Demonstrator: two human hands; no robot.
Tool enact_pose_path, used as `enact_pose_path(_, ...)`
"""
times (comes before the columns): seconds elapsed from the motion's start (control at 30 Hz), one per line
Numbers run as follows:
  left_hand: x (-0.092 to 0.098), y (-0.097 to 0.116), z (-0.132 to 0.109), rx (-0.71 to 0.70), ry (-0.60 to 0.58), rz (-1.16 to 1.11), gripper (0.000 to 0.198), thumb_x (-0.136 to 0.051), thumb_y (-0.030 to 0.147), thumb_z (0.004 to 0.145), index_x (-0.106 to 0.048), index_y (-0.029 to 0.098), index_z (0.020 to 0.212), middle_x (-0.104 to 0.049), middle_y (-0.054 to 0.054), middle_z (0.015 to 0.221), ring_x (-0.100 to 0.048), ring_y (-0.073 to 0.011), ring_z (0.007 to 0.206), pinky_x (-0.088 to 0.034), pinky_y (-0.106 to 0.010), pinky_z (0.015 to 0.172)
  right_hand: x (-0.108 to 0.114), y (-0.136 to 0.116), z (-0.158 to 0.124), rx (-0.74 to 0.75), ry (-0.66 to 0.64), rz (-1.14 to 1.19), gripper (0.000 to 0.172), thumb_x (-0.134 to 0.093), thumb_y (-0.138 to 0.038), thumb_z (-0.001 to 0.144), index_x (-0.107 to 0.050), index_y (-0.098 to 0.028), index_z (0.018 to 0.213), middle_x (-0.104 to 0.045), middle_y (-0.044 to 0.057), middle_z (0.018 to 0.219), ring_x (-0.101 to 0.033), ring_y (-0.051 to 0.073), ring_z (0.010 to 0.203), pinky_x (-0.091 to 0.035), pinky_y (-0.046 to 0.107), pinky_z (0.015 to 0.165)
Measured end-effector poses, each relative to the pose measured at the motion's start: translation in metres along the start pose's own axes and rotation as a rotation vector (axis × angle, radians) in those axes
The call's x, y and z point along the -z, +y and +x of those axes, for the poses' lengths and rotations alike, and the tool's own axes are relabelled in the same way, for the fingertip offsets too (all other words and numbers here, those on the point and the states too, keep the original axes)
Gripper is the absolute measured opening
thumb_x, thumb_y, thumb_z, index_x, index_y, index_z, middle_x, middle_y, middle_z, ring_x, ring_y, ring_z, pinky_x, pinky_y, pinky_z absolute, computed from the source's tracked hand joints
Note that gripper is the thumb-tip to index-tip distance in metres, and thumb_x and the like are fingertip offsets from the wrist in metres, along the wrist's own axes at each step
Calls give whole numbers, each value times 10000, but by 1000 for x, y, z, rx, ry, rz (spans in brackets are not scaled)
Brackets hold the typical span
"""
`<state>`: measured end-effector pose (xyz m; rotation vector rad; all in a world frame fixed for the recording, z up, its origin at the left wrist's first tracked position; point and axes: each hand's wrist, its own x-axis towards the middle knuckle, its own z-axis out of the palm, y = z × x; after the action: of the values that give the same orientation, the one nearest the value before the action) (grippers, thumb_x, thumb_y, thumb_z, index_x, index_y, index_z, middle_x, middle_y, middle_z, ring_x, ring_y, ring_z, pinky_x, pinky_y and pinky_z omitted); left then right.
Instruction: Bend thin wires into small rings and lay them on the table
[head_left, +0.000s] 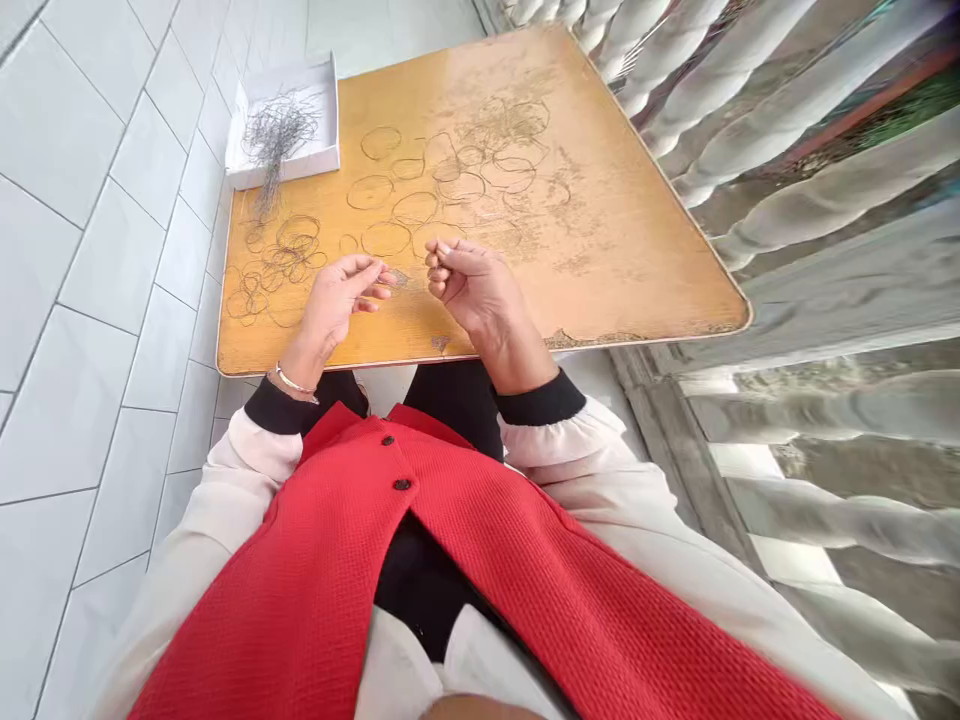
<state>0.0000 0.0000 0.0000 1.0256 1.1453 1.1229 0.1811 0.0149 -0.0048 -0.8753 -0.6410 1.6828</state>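
My left hand (339,296) and my right hand (469,282) hover close together over the near edge of a worn wooden board (630,230). Both have their fingers curled into a pinch, facing each other, a short gap apart. What they pinch is too thin to make out; it may be wire. Several thin wire rings (442,180) lie spread over the middle of the board. A tangle of more rings (277,262) lies just left of my left hand.
A shallow white box (324,160) holding a bundle of straight wires (274,135) sits on the board's far left corner. White tiled floor (97,250) lies to the left. A balustrade of twisted pale columns (750,130) runs along the right.
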Motion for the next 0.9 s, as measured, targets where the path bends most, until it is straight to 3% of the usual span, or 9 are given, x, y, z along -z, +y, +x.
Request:
enact_pose_path(0.17,-3,0,-4,39,-55,-73,104,-772,212,854,-706,138,822,-759,5,768,-704,-46,675,-512,-130,652,2,3,9,50,6,-81,137,-663,-115,906,-716,-165,791,-565,-54,654,-451,-5,493,-393,92,476)
enact_pose_path(0.27,-9,-3,-5,34,-16,-207,94,-720,86,859,-709,129,776,-741,17,717,-698,-37,651,-532,-135,673,3,9,7,108,33,-126,73,-719,-250,895,-730,-191,854,-615,-46,696,-506,13,522,-453,115,517)
enact_pose_path(0.4,-19,-10,-4,20,82,-348,182,-649,14,877,-716,117,743,-731,19,690,-695,-32,630,-542,-139,676,6,22,-3,169,16,-184,269,-784,-462,813,-750,-210,899,-690,-12,784,-603,57,621,-527,176,619)
enact_pose_path(0.57,-31,-20,-5,38,91,-441,219,-619,-10,887,-716,117,738,-744,19,732,-703,-32,657,-538,-148,693,4,41,-6,296,16,-299,287,-858,-451,656,-759,-212,782,-718,1,773,-590,82,646,-505,209,635)
enact_pose_path(0.67,-28,-22,-7,78,43,-385,166,-635,32,897,-722,124,790,-756,4,780,-709,-45,689,-538,-162,703,4,44,-3,365,49,-365,200,-811,-398,703,-748,-208,708,-688,-4,694,-557,88,619,-485,222,618)
enact_pose_path(0.73,-22,-19,-9,88,13,-274,97,-666,121,912,-726,134,837,-765,-13,828,-698,-52,670,-508,-158,628,6,40,-2,368,53,-400,165,-788,-361,731,-750,-204,699,-663,-11,654,-541,85,596,-475,223,603)
enact_pose_path(0.9,-4,-2,-6,-27,77,-48,124,-656,269,957,-722,168,926,-773,-19,877,-511,7,491,-318,-141,444,10,30,-4,331,23,-489,162,-771,-327,788,-751,-183,716,-669,-3,670,-550,80,579,-488,217,599)
